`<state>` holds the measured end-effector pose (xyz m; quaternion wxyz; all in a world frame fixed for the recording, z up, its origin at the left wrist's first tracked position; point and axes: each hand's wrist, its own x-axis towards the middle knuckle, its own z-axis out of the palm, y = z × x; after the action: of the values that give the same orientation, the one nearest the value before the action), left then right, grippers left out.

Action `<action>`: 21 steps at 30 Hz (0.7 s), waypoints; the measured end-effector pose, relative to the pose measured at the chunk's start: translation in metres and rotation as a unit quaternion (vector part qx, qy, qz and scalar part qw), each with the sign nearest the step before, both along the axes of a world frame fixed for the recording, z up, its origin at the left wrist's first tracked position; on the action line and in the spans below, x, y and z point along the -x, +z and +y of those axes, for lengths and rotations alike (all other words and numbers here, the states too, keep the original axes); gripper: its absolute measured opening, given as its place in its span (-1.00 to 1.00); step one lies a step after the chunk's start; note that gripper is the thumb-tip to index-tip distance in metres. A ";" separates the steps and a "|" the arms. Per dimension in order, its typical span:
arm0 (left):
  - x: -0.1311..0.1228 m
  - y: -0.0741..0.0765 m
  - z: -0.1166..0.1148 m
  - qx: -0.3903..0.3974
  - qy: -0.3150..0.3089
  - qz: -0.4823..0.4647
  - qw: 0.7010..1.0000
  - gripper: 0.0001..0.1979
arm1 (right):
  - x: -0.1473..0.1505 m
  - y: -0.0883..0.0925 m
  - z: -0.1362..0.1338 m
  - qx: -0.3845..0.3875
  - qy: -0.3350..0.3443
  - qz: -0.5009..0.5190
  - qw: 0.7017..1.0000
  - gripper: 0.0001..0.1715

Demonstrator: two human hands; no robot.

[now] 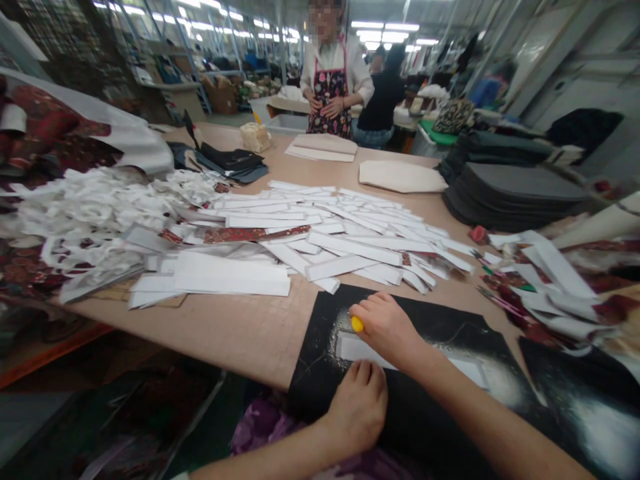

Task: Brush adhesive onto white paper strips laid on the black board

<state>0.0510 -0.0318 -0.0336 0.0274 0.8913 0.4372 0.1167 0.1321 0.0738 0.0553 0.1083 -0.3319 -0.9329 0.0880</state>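
Note:
On a black sheet (320, 373) at the table's front edge lies a white strip (357, 351), dusted around with white powdery marks. My right hand (387, 327) is wrapped round a yellow handle (357, 324) above the strip's far edge; the rest of that tool is hidden. The bent fingers of my left hand (357, 403) press together on the strip's near edge. Part of the strip passes beneath my right forearm and shows again beyond it. Many loose white strips (345, 247) lie scattered just past the black sheet, some showing red patterned cloth.
A heap of curled white offcuts (100, 207) fills the left side. Stacked dark panels (510, 193) stand at the right, near scraps and small tools. Pale panels (400, 177) lie at the far edge. A person in a flowered apron (331, 93) stands across the table.

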 end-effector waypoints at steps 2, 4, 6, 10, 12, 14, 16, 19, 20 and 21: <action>0.001 0.003 0.000 0.007 -0.002 0.003 1.000 -0.63 | -0.004 -0.002 0.003 0.016 -0.004 0.007 1.000 -0.81; 0.001 0.005 0.001 0.014 -0.004 0.005 1.000 -0.64 | -0.008 -0.002 0.005 0.043 -0.021 -0.021 0.999 -0.82; 0.001 0.004 0.001 0.016 -0.006 0.009 1.000 -0.63 | -0.010 0.001 0.003 0.005 -0.068 -0.076 0.995 -0.82; 0.000 0.000 0.002 0.027 -0.001 -0.008 1.000 -0.61 | -0.006 0.002 -0.012 -0.020 -0.065 -0.017 0.998 -0.79; 0.000 -0.002 0.001 0.021 0.001 -0.013 1.000 -0.59 | -0.012 -0.003 -0.015 0.040 -0.057 0.024 0.997 -0.81; 0.000 -0.002 0.000 0.004 0.002 -0.001 1.000 -0.58 | -0.035 -0.007 -0.009 0.076 -0.133 -0.019 0.988 -0.80; 0.002 -0.001 0.000 -0.009 0.007 0.013 1.000 -0.58 | -0.072 -0.007 0.000 0.075 -0.257 -0.100 0.958 -0.76; 0.004 0.000 0.000 -0.032 0.014 0.012 0.999 -0.55 | -0.123 0.001 0.001 0.023 -0.372 -0.179 0.910 -0.78; 0.005 0.000 0.001 -0.044 0.017 0.011 0.999 -0.54 | -0.132 0.004 -0.005 -0.001 -0.390 -0.181 0.903 -0.79; 0.006 0.000 0.002 -0.057 0.019 0.011 0.998 -0.54 | -0.135 0.006 -0.012 -0.020 -0.401 -0.168 0.900 -0.78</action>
<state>0.0451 -0.0299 -0.0341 -0.0306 0.8843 0.4467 0.1325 0.2670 0.0621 0.0612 -0.0175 -0.6857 -0.7267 -0.0383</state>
